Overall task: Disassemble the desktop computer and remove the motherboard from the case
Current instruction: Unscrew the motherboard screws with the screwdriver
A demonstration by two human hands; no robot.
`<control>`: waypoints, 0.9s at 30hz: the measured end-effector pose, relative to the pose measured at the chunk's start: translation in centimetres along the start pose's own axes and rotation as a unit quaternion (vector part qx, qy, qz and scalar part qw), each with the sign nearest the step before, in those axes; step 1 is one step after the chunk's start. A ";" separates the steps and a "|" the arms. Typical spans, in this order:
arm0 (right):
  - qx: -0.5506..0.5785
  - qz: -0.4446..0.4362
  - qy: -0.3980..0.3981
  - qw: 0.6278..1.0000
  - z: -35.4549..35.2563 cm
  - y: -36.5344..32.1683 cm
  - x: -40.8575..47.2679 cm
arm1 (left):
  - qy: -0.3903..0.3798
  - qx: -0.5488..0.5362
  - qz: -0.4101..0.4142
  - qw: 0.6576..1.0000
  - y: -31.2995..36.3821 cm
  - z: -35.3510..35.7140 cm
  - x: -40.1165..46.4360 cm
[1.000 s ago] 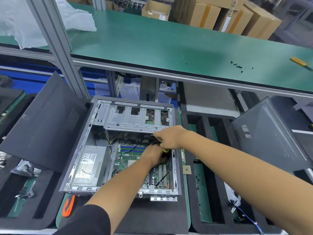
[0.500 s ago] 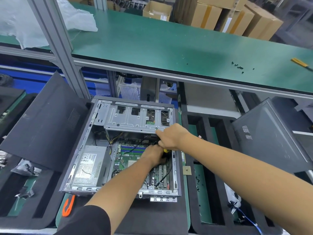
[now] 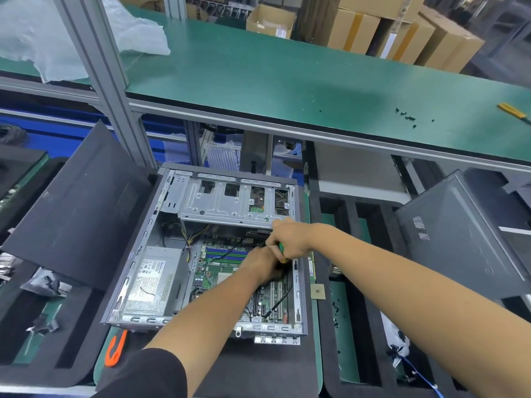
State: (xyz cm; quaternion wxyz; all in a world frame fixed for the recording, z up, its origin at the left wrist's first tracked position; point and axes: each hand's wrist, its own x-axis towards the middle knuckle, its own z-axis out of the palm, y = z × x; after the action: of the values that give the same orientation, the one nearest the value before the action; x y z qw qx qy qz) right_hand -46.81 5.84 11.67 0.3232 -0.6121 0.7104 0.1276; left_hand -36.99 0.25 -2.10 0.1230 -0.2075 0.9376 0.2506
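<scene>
Hands barely shifted: both stay bunched at the board's far right.

Case [image 3: 184, 248] lies open-side up for access, board [image 3: 227, 262] seated inside. Right hand [image 3: 290, 239] clenches a screwdriver [image 3: 282, 249], seemingly at a mounting screw; left hand [image 3: 265, 264] curls beside it, its hold hidden.

One open computer case [image 3: 149, 254] lies on its side, and it holds one green motherboard [image 3: 212, 271], one grey power supply [image 3: 156, 280] and one metal drive cage [image 3: 230, 202]. Two hands reach into it, the left hand [image 3: 265, 262] and the right hand [image 3: 290, 239], with one green-and-yellow screwdriver [image 3: 282, 249] between them. Two dark side panels lean nearby, one at the left [image 3: 74, 202] and one at the right [image 3: 459, 239]. One orange tool [image 3: 115, 351] lies below the case. About seven loose screws [image 3: 408, 117] sit scattered on the upper green bench [image 3: 258, 76]. At least four cardboard boxes [image 3: 402, 33] stand behind it.
</scene>
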 end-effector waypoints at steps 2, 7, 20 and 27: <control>-0.043 0.015 0.029 0.999 0.0 -0.1 -0.1 | 0.008 0.014 0.010 1.000 0.0 0.0 0.1; -0.299 0.056 0.087 0.949 0.2 -0.9 -0.2 | 0.015 0.041 0.022 0.999 0.0 0.2 0.2; 0.023 0.007 0.032 0.999 -0.2 0.3 0.0 | 0.013 0.046 0.027 0.998 -0.1 0.1 0.2; -0.138 0.004 0.063 0.988 0.7 0.3 0.1 | 0.008 0.050 0.025 0.998 -0.2 0.1 0.4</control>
State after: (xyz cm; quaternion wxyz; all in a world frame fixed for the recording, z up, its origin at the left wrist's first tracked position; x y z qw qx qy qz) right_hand -46.93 6.24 11.01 0.1897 -0.6545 0.7077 0.1864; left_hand -37.23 0.03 -2.41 0.1191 -0.1799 0.9548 0.2045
